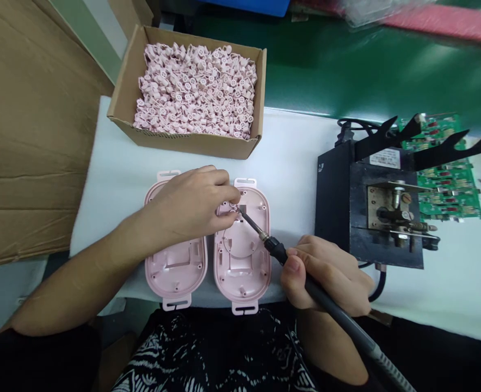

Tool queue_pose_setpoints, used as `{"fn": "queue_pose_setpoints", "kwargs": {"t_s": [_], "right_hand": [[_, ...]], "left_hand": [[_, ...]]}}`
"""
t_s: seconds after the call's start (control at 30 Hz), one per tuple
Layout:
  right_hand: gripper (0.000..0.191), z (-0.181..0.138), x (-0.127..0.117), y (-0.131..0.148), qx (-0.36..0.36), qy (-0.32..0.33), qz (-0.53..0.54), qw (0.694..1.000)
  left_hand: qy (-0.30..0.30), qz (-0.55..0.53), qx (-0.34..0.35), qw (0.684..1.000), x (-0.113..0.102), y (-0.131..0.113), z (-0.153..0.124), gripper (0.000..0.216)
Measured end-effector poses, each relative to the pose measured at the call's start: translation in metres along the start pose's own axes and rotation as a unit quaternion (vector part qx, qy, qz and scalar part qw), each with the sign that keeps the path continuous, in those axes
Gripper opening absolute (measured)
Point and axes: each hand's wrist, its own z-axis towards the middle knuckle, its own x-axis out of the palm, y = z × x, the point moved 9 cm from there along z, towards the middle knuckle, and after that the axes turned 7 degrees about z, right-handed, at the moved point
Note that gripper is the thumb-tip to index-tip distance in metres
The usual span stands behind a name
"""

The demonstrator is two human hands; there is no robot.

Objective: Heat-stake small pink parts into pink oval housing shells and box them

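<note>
My right hand (328,272) is closed around the grip of a black soldering iron (276,248). The iron slants up and to the left, its tip near the upper part of a pink plastic housing half (242,280). Right beside that tip, the thumb and fingers of my left hand (193,201) are closed on a small pink plastic part (233,207) inside the housing. My fingers cover much of this part. A second pink housing half (176,272) lies to the left, partly under my left forearm. Both halves lie with their hollow sides up.
A cardboard box (195,144) full of small pink plastic parts stands at the back. To the right is a black metal soldering device (334,201) with upright forked holders. Green circuit boards (448,190) lie behind it. A large cardboard sheet (36,136) borders the left side.
</note>
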Motion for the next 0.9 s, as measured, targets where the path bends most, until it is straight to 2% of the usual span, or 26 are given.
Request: {"fn": "queue_pose_setpoints", "kwargs": {"t_s": [0.9], "right_hand": [[0.014, 0.0019, -0.0003, -0.0016, -0.006, -0.001, 0.017, 1.0]], "left_hand": [[-0.003, 0.005, 0.002, 1.0, -0.0002, -0.0002, -0.001, 0.018]]}}
